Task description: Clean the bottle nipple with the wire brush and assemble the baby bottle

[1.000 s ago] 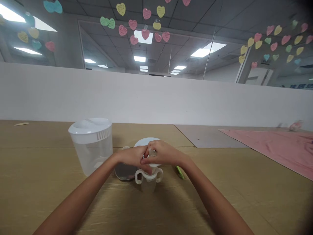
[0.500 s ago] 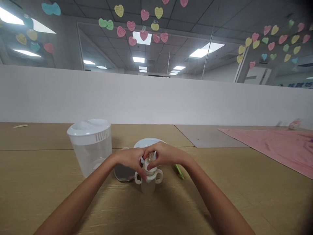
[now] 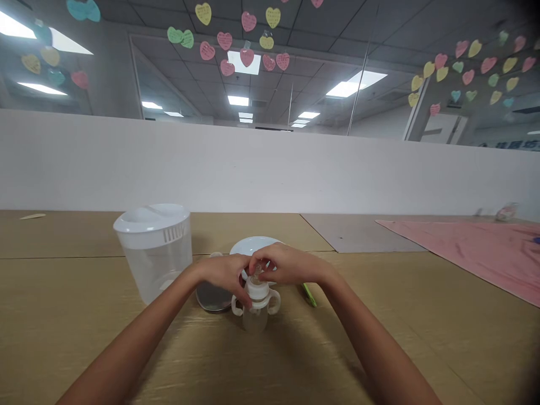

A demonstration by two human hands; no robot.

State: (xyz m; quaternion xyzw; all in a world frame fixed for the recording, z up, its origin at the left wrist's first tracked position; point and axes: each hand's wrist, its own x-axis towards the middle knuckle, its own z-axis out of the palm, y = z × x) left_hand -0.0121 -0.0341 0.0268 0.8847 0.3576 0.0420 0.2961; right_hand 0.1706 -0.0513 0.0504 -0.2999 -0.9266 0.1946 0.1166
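A two-handled baby bottle with a white collar and a clear body stands upright on the table. Around its upper left side wraps my left hand, the thumb resting along the front by the collar. My right hand pinches the clear nipple at the top of the bottle. Fingers partly cover the nipple, so I cannot tell whether it sits in the collar or slightly above it.
A clear tub with a white lid stands left of the bottle. Behind my hands are a white plate and a dark round lid-like item. A green stick-like item lies to the right, a pink cloth farther right.
My right fingers have shifted up from the collar onto the nipple, leaving more of the white collar showing. The left hand keeps its place on the bottle.
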